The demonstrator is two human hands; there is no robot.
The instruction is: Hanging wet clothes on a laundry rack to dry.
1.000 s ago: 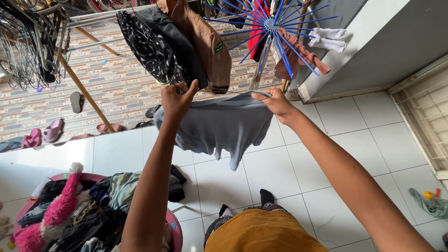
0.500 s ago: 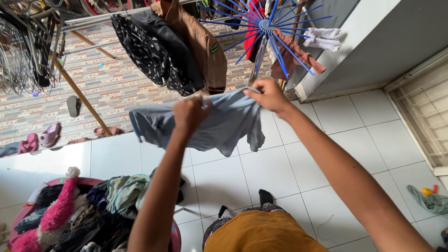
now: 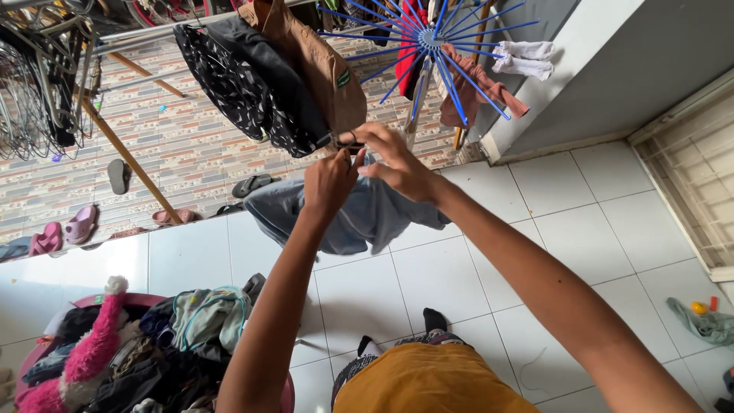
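Both my hands are raised in front of me and grip a grey-blue garment (image 3: 359, 218), which hangs bunched below them. My left hand (image 3: 330, 182) pinches its top edge. My right hand (image 3: 394, 162) touches the left one and holds the same edge, with a thin wire hanger (image 3: 348, 140) at my fingertips. Just beyond them, dark patterned clothes (image 3: 245, 84) and a brown shirt (image 3: 317, 65) hang on a rail.
A blue spoked drying rack (image 3: 432, 42) carries red, pink and white items at top right. A pink basin (image 3: 115, 344) heaped with laundry sits at lower left. Sandals (image 3: 61, 229) lie at the tiled edge. A cloth (image 3: 703, 321) lies on the floor by the wall.
My hands have come together from wide apart. The garment, stretched out between them before, now hangs gathered beneath them, nearer the hanging clothes.
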